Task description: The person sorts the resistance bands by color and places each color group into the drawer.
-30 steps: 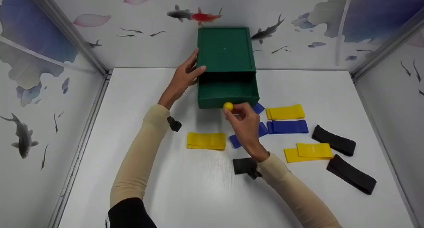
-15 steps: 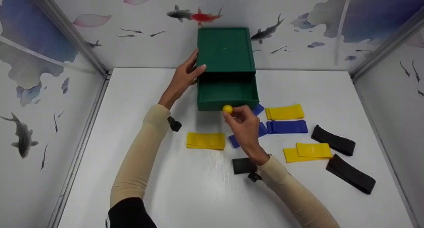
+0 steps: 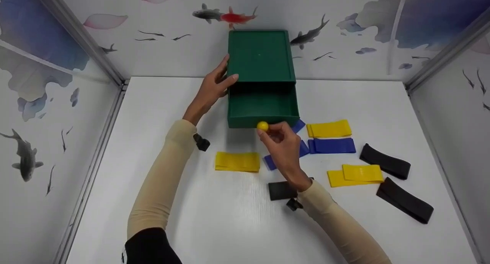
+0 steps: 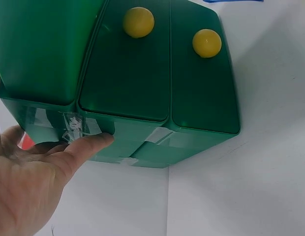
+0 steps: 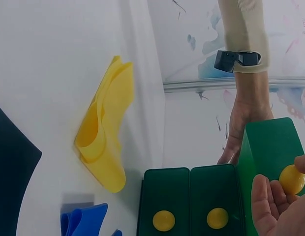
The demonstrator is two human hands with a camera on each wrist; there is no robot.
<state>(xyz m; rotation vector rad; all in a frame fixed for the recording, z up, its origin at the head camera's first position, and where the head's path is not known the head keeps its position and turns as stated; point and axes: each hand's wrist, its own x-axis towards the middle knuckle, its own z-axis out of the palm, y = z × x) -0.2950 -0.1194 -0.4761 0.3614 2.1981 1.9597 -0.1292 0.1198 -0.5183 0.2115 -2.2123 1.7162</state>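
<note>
A green cabinet (image 3: pixel 260 57) with stacked drawers stands against the back wall. Its top drawer (image 3: pixel 264 107) is pulled part-way out, and no object shows inside it. Thumb and forefinger of my right hand (image 3: pixel 283 145) pinch this drawer's round yellow knob (image 3: pixel 262 126). My left hand (image 3: pixel 210 87) rests against the cabinet's left side, fingers extended towards the back and the thumb near the front. In the left wrist view, that thumb (image 4: pixel 88 147) presses on the taped side wall. Two lower drawers (image 4: pixel 128 73) are closed, each with its own yellow knob (image 4: pixel 138 22).
Folded yellow bands (image 3: pixel 237 162) lie before the cabinet and to its right. Blue bands (image 3: pixel 332 146) lie near and partly behind my right hand. Black bands (image 3: pixel 405 200) are at the far right. A black flat piece (image 3: pixel 281 191) lies by my right wrist.
Over the first half second the top drawer slid slightly towards me, my right hand moving with its knob. Since then it has stayed put. My left hand has kept its place.
</note>
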